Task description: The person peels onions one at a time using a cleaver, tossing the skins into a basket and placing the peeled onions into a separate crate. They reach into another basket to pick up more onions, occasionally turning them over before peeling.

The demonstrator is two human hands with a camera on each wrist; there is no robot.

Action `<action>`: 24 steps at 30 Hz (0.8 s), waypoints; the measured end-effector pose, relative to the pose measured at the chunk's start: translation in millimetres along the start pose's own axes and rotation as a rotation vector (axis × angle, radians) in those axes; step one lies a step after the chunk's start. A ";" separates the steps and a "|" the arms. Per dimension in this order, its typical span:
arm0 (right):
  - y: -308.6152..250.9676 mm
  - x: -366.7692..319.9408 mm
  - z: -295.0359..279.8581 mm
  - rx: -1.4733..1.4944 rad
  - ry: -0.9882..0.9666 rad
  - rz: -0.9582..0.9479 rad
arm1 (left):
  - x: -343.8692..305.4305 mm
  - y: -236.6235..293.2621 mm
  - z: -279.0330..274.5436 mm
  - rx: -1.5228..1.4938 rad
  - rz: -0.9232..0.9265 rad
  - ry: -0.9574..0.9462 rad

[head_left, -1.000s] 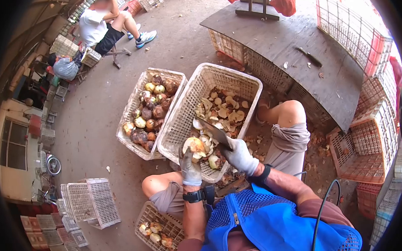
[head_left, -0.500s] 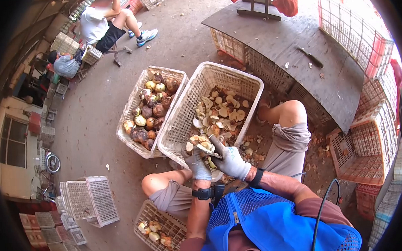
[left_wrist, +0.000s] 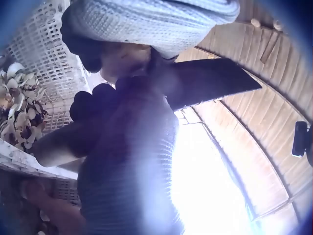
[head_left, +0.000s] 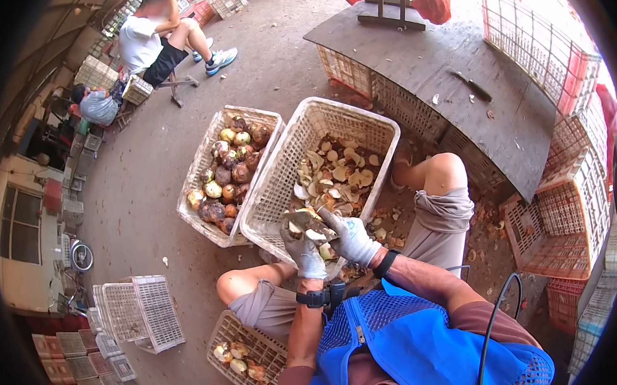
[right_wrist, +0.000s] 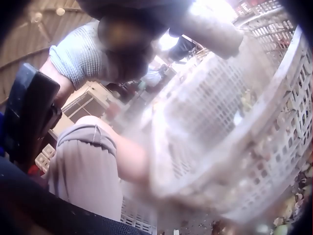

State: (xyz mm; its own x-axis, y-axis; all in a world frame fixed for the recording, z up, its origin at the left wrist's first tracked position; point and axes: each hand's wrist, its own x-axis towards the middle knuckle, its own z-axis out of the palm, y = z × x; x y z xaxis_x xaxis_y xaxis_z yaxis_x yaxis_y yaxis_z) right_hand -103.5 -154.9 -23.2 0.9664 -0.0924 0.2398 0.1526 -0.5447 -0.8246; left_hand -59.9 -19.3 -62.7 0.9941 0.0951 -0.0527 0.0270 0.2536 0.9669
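In the head view, my gloved left hand (head_left: 304,254) holds a partly peeled round vegetable over the near end of a white plastic crate (head_left: 275,218). My gloved right hand (head_left: 355,243) grips a broad dark-bladed knife, with the blade lying across the vegetable. The left wrist view shows the blade (left_wrist: 215,81) sticking out beside the gloves and the brownish vegetable (left_wrist: 120,61) between them. Pale peelings (head_left: 335,171) cover the bottom of the crate. In the right wrist view the hands are dark and blurred.
A second crate (head_left: 184,191) of unpeeled round vegetables stands against the first. By my left leg, a small basket (head_left: 225,327) holds several peeled ones. Another knife (head_left: 470,85) lies on the board table (head_left: 413,57). Stacked crates (head_left: 564,216) line the right; a seated person (head_left: 142,45) is farther back.
The right hand has brought the knife from beyond the vegetable back across it, towards me. Both hands are closer together; the left has turned the vegetable and shifted slightly right.
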 end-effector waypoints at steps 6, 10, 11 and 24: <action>8.6 16.4 -11.3 0.256 0.118 0.202 | -4.6 39.2 6.9 0.031 -0.067 -0.219; -11.6 14.3 -24.3 0.179 0.141 0.101 | 8.3 55.6 1.3 -0.301 -0.240 -0.288; -20.5 13.2 -30.1 0.180 0.117 0.063 | 10.3 55.3 -2.9 -0.389 -0.264 -0.295; 0.7 40.3 -33.1 0.155 0.015 0.168 | 22.2 30.9 -12.8 -0.574 -0.603 -0.120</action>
State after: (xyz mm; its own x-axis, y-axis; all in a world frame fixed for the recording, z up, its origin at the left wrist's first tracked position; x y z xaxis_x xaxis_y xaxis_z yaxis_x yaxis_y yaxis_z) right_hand -71.3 -186.6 2.9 0.9779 -0.1843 0.0989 0.0204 -0.3864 -0.9221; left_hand -38.4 2.9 -37.2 0.8317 -0.3086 -0.4615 0.5319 0.6813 0.5029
